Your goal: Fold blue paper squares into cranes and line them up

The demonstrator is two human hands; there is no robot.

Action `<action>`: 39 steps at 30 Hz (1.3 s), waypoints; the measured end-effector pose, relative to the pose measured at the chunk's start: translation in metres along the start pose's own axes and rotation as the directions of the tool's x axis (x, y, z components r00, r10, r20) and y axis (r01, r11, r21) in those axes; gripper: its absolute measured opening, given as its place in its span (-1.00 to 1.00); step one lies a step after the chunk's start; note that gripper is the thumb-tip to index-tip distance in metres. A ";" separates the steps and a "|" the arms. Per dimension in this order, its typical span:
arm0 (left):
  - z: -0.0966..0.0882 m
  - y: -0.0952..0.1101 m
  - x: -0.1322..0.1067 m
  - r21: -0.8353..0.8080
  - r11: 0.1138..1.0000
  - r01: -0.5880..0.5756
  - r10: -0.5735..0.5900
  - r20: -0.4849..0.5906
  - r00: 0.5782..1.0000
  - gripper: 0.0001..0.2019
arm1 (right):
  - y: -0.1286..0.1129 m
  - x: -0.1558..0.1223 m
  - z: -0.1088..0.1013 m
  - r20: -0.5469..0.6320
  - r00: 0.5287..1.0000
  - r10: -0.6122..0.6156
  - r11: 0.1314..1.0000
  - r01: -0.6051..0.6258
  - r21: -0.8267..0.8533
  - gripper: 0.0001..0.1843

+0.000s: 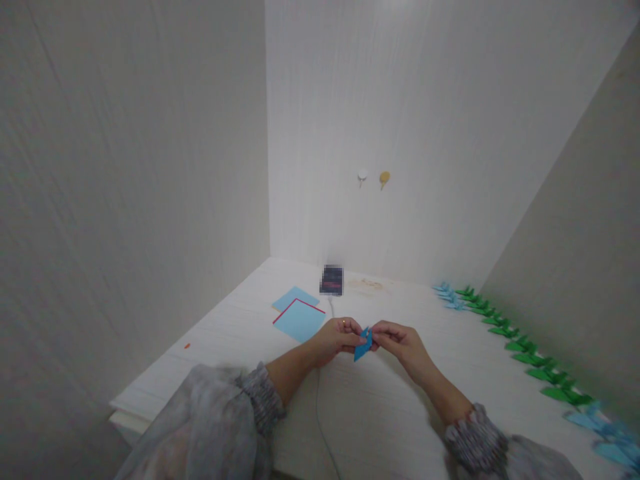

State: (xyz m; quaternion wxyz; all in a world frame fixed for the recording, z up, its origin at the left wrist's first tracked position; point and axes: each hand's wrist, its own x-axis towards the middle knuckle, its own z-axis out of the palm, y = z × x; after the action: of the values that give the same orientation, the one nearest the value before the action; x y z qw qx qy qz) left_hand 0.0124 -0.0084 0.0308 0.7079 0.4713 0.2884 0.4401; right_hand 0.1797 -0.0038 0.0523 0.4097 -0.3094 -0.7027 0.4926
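Note:
Between my two hands is a small piece of folded blue paper (362, 349), held up over the white table. My left hand (337, 340), with a ring on one finger, pinches it from the left with thumb and fingers. From the other side, the fingertips of my right hand (400, 340) grip its right edge. Left of my hands lie sheets of light blue paper: a nearer stack (300, 320) with red along its upper edges, and another light blue sheet (296, 295) partly behind it.
Folded green paper cranes (523, 345) line the right side, with light blue ones (450, 297) at the far end and more blue ones (595, 423) nearer. A blurred dark device (332, 280) stands by the back wall; a cable (320, 413) crosses the table (240, 313). Two hooks (385, 177) are on the wall.

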 end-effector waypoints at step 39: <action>-0.005 -0.011 0.007 0.222 0.975 -0.020 0.044 -0.104 0.994 -0.64 | 0.006 -0.002 -0.001 0.089 0.921 -0.380 0.661 0.338 -0.670 -0.88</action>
State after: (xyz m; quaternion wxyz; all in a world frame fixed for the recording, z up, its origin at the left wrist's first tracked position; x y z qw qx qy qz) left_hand 0.0154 -0.0014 0.0188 0.6273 0.5269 0.3659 0.4417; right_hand 0.1817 -0.0028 0.0460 0.3790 -0.3060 -0.8670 0.1047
